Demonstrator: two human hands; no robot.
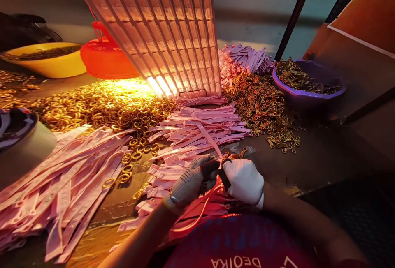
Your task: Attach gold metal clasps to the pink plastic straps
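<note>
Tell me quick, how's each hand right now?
Left hand: curled closed at a pink strap, grip hidden.
Right hand: curled closed beside it; hold can't be told.

Yellow is seen on the far-left bowl (pixel 66 64), red-orange on the lampshade (pixel 106 60), purple on the far-right basin (pixel 311 91), gold on the rings (pixel 80 103), pink on the straps (pixel 69 177), and dark dots are carried by the left glove (pixel 188 179).

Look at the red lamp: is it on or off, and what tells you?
On. Bright yellow light spills from beneath the red lamp onto the gold rings and the ribbed panel.
</note>
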